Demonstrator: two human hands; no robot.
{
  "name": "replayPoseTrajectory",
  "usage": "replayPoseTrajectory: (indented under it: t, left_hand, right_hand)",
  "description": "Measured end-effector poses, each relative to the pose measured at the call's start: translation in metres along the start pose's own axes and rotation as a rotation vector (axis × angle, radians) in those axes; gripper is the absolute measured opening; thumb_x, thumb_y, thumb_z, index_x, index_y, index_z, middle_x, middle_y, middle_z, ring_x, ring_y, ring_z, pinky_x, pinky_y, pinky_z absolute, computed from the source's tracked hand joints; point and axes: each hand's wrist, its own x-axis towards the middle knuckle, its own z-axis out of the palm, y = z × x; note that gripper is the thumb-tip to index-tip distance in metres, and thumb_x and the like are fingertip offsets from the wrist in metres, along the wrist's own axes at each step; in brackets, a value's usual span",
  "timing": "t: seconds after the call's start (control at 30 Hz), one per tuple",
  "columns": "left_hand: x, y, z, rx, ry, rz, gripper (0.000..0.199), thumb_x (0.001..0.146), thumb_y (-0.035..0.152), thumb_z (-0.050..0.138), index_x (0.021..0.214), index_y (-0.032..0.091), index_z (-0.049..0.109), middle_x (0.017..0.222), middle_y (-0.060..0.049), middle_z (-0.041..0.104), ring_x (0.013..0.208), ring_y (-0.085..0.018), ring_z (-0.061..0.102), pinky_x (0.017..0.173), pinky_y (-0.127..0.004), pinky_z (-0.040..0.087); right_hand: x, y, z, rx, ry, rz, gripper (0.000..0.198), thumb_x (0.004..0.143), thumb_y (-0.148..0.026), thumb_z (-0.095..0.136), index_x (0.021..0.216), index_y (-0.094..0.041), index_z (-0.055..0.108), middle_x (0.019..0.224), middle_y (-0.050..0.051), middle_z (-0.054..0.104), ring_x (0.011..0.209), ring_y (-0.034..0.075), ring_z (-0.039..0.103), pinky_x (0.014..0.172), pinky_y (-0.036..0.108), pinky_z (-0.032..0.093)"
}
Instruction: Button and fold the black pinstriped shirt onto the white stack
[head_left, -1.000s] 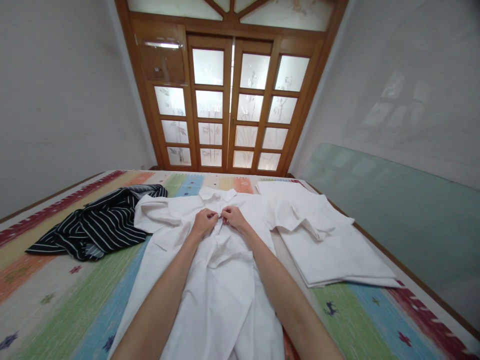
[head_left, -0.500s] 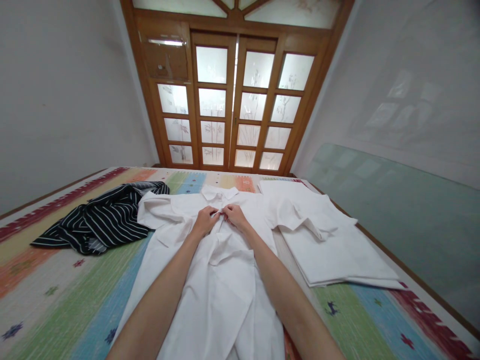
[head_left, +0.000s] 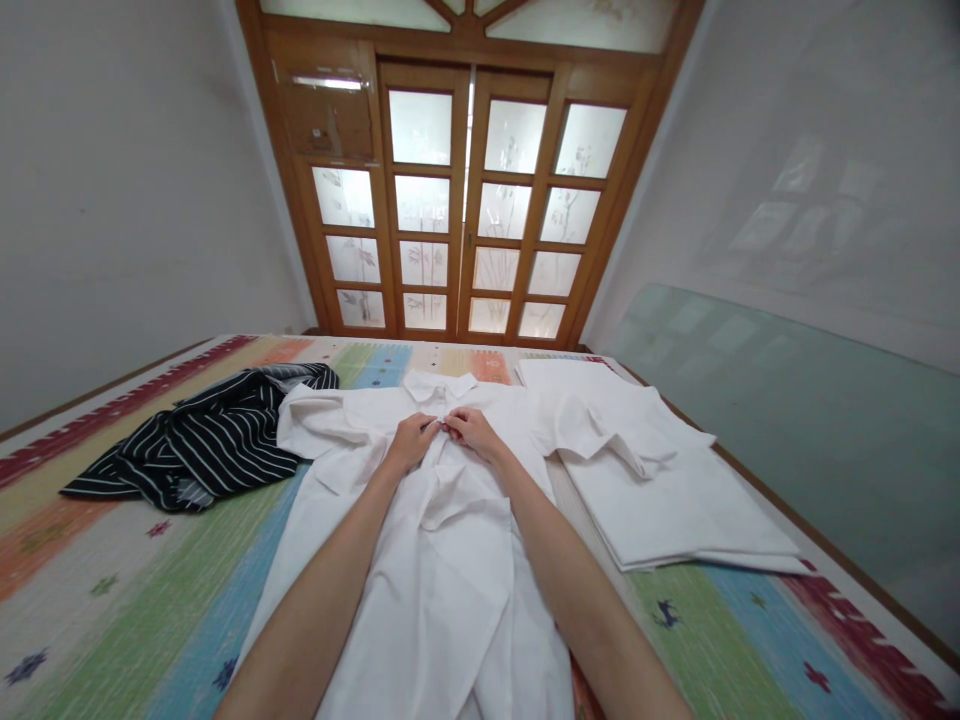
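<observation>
A white short-sleeved shirt (head_left: 450, 560) lies face up in front of me, its collar (head_left: 439, 385) pointing away. My left hand (head_left: 413, 440) pinches the front opening just below the collar. Close beside it, my right hand (head_left: 469, 430) grips the facing edge of the same opening, the fingertips of both hands almost touching. Whatever small part sits between the fingers, such as a button, is too small to make out. Further down, the front edges of the shirt lie loose and creased between my forearms.
A crumpled black garment with white stripes (head_left: 217, 430) lies to the left. Under the shirt's right sleeve is a folded white cloth (head_left: 675, 510). All rest on a colourful striped bedspread (head_left: 112, 600). Wooden glazed doors (head_left: 465, 270) stand beyond, with a pale green headboard-like panel (head_left: 787, 420) at right.
Both hands stay at the same spot on the shirt's opening, with only slight finger movement. The view has shifted very slightly.
</observation>
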Motion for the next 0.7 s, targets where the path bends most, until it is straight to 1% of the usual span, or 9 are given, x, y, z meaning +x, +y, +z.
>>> replayPoseTrajectory:
  t: [0.13,0.2,0.33,0.43,0.57,0.7]
  left_hand:
    - [0.0,0.001,0.0,-0.003,-0.006,-0.001,0.024,0.084,0.03,0.052,0.086,0.02,0.073,0.087,-0.004,0.072,0.083,-0.017,0.063,0.08,-0.028,0.047]
    - [0.0,0.0,0.001,-0.002,-0.002,-0.001,0.024,0.084,0.029,0.052,0.086,0.019,0.073,0.088,-0.004,0.072,0.084,-0.017,0.063,0.081,-0.028,0.047]
    - [-0.001,-0.001,0.002,0.016,-0.01,0.01,0.024,0.084,0.029,0.051,0.083,0.018,0.073,0.087,-0.006,0.071,0.084,-0.018,0.063,0.081,-0.029,0.047]
    - [-0.002,0.0,0.002,0.036,-0.013,0.017,0.024,0.085,0.03,0.051,0.082,0.018,0.072,0.085,-0.006,0.071,0.082,-0.018,0.063,0.081,-0.029,0.047]
    - [-0.003,0.002,0.002,0.041,0.005,0.015,0.022,0.084,0.029,0.053,0.082,0.017,0.071,0.085,-0.007,0.071,0.081,-0.019,0.064,0.081,-0.03,0.048]
    - [-0.003,0.003,0.002,0.055,0.014,0.002,0.021,0.083,0.029,0.053,0.082,0.018,0.071,0.086,-0.007,0.072,0.081,-0.02,0.064,0.081,-0.031,0.048]
  right_hand:
    - [0.001,0.0,0.001,-0.034,0.023,0.007,0.02,0.075,-0.031,0.055,0.061,-0.016,0.055,0.042,-0.007,0.042,0.037,0.006,0.031,0.038,0.02,0.025]
    - [0.002,0.001,0.002,-0.082,0.043,-0.014,0.021,0.075,-0.031,0.054,0.06,-0.016,0.055,0.041,-0.007,0.041,0.037,0.007,0.031,0.039,0.02,0.026]
    - [0.006,0.006,0.003,-0.226,0.124,-0.098,0.022,0.074,-0.03,0.054,0.057,-0.017,0.055,0.044,-0.006,0.044,0.043,0.008,0.038,0.044,0.019,0.03]
    - [0.01,0.009,0.003,-0.302,0.158,-0.13,0.02,0.073,-0.028,0.054,0.057,-0.016,0.057,0.047,-0.005,0.049,0.049,0.009,0.044,0.048,0.019,0.033]
    - [0.012,0.012,0.002,-0.32,0.149,-0.12,0.019,0.072,-0.028,0.054,0.06,-0.015,0.06,0.049,-0.003,0.053,0.053,0.01,0.049,0.051,0.019,0.036]
    - [0.012,0.012,0.001,-0.294,0.148,-0.107,0.018,0.071,-0.027,0.055,0.059,-0.015,0.06,0.05,-0.003,0.054,0.053,0.01,0.049,0.051,0.019,0.035]
